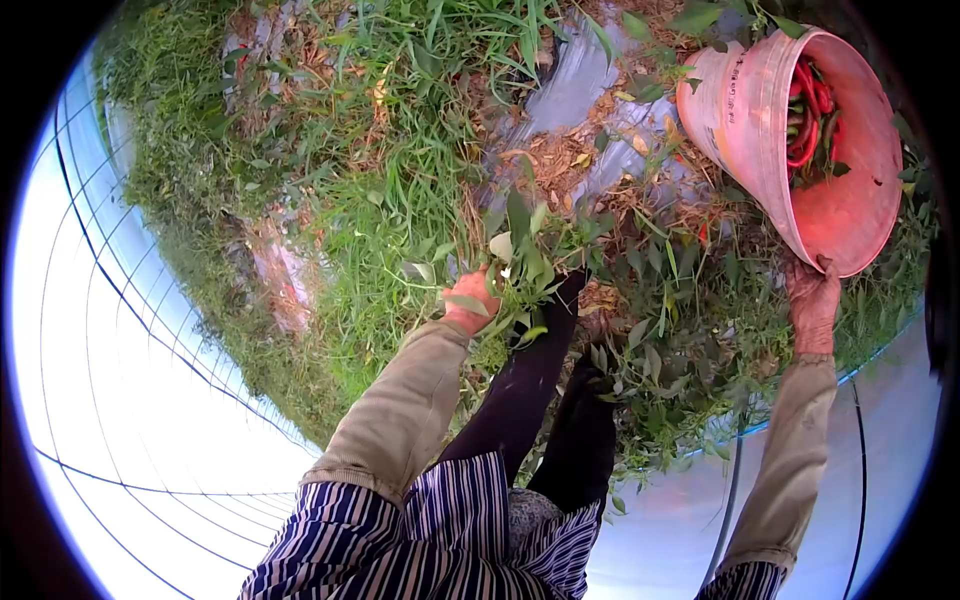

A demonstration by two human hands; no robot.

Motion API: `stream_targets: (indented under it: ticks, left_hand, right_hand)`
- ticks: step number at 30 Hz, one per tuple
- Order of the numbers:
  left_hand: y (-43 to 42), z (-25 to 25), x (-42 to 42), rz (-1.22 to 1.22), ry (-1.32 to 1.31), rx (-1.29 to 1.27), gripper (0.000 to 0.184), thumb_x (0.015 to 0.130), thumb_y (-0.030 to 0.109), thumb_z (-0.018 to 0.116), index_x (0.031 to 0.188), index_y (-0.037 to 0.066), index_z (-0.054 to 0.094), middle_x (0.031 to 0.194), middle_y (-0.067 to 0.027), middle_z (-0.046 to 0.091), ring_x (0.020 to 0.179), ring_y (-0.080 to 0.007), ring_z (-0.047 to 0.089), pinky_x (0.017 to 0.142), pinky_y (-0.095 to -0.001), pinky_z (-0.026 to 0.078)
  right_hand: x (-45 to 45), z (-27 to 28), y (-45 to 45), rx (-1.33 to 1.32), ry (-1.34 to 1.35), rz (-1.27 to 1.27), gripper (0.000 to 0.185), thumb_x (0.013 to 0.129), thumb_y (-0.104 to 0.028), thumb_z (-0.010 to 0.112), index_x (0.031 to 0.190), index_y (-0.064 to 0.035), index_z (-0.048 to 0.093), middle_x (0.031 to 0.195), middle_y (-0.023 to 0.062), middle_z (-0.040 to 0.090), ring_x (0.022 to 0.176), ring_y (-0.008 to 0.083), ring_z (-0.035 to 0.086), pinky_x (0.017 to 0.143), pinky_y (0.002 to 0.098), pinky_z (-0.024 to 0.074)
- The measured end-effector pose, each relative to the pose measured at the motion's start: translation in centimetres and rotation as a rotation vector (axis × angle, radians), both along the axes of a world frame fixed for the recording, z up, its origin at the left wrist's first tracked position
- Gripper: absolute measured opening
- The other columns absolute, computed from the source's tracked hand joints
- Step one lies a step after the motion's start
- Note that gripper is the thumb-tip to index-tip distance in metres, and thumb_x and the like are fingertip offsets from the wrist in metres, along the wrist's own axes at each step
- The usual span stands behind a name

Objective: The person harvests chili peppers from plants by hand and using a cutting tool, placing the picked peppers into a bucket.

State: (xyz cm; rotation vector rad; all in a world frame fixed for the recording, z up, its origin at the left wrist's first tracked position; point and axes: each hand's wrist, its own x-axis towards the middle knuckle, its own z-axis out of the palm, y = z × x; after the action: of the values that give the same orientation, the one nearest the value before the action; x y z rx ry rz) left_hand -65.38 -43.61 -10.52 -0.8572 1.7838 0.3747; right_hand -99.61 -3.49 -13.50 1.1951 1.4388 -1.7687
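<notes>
My left hand [472,300] is among the leaves of a green plant [535,270] near my knees; its fingers are partly covered by leaves, and what they hold, if anything, is hidden. A small green pepper [533,334] shows just below and right of it. On the right, my right hand [812,298] grips the rim of a pinkish-red bucket [735,110]. The bucket is tilted, its mouth facing right, with several red and green peppers [808,125] inside.
Tall grass [400,190] and leafy plants cover the ground on the left. Silvery plastic sheeting [575,85] with dry straw [560,155] lies at upper middle. My dark-clothed legs [520,390] stand among plants. A netted, translucent cover [110,350] curves along the left.
</notes>
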Motion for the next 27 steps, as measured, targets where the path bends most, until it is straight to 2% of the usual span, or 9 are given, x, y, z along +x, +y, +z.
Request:
stream_targets:
  ticks: [2,7,10,12,14,17,20,22,27]
  left_hand:
    - [-0.5,-0.6,0.0,-0.117,-0.036,0.072,0.057,0.08,0.037,0.053,0.127,0.007,0.041,0.109,-0.013,0.057,0.106,-0.0266,0.052,0.082,-0.0552,0.04]
    - [-1.1,-0.1,-1.0,-0.055,0.002,-0.022,0.051,0.081,0.038,0.052,0.124,0.01,0.046,0.106,-0.0121,0.059,0.102,-0.0281,0.053,0.081,-0.0503,0.042]
    - [-2.7,-4.4,3.6,0.212,0.44,-0.075,0.035,0.087,0.034,0.044,0.115,0.015,0.054,0.102,-0.0142,0.06,0.1,-0.0344,0.053,0.085,-0.0427,0.042]
    - [-4.1,-3.0,0.4,0.201,0.305,-0.126,0.034,0.088,0.029,0.042,0.116,0.014,0.053,0.108,-0.0155,0.057,0.103,-0.0353,0.05,0.089,-0.044,0.039]
    - [-5.8,-1.5,-1.5,0.226,0.579,-0.07,0.04,0.091,0.035,0.037,0.119,0.009,0.051,0.122,-0.0159,0.049,0.119,-0.0336,0.038,0.098,-0.0423,0.032]
    - [-6.7,0.8,-3.9,0.031,0.629,-0.069,0.04,0.093,0.031,0.035,0.121,0.006,0.049,0.127,-0.0142,0.046,0.122,-0.0359,0.034,0.104,-0.0404,0.026]
    - [-5.7,3.9,-6.7,0.013,0.602,-0.159,0.041,0.093,0.032,0.036,0.122,0.006,0.048,0.126,-0.0137,0.047,0.123,-0.0356,0.034,0.103,-0.0406,0.027]
    - [-5.2,5.2,-7.0,0.023,0.497,-0.219,0.044,0.09,0.037,0.04,0.126,0.013,0.045,0.134,-0.0076,0.039,0.129,-0.0286,0.028,0.101,-0.0485,0.025]
    - [-2.0,9.0,-9.8,-0.005,0.472,-0.279,0.049,0.084,0.032,0.048,0.129,0.013,0.042,0.138,-0.0093,0.032,0.13,-0.0278,0.024,0.101,-0.049,0.026]
  right_hand:
    - [-0.1,0.2,-0.2,0.012,-0.012,0.005,0.022,0.087,-0.027,0.044,0.097,-0.007,0.046,0.106,0.0109,0.057,0.094,0.0263,0.056,0.083,0.0373,0.0443]
    - [-0.4,0.1,0.0,-0.01,-0.008,-0.017,0.022,0.086,-0.025,0.046,0.098,-0.0068,0.048,0.101,0.0107,0.058,0.092,0.025,0.057,0.083,0.037,0.0444]
    - [-0.2,0.1,-0.6,0.007,-0.033,-0.06,0.026,0.084,-0.026,0.048,0.103,-0.008,0.05,0.103,0.0079,0.057,0.096,0.0223,0.054,0.085,0.0355,0.0427]
    - [-0.1,-0.1,-0.2,-0.003,-0.044,-0.058,0.032,0.082,-0.026,0.05,0.107,-0.0069,0.047,0.103,0.0081,0.056,0.095,0.0224,0.054,0.084,0.034,0.0426]
    - [0.0,0.0,-0.1,-0.033,-0.032,-0.069,0.033,0.081,-0.025,0.052,0.108,-0.0077,0.047,0.102,0.0072,0.057,0.092,0.0232,0.056,0.08,0.0345,0.0436]
    - [-0.2,0.1,0.2,-0.036,-0.061,-0.076,0.027,0.08,-0.027,0.051,0.102,-0.0103,0.048,0.098,0.006,0.058,0.088,0.0224,0.057,0.069,0.0346,0.0454]
    - [-0.6,0.3,0.7,-0.06,-0.06,-0.051,0.026,0.081,-0.029,0.052,0.1,-0.0119,0.048,0.098,0.0042,0.057,0.086,0.0216,0.055,0.073,0.0344,0.0444]
    - [-0.4,0.0,0.9,-0.037,-0.095,-0.076,0.027,0.081,-0.03,0.051,0.102,-0.0118,0.048,0.1,0.0044,0.057,0.086,0.0213,0.055,0.074,0.0356,0.0451]
    - [-0.5,-0.5,1.5,-0.056,-0.094,-0.094,0.027,0.081,-0.028,0.051,0.102,-0.0121,0.048,0.1,0.0048,0.057,0.086,0.0215,0.056,0.072,0.0367,0.046]
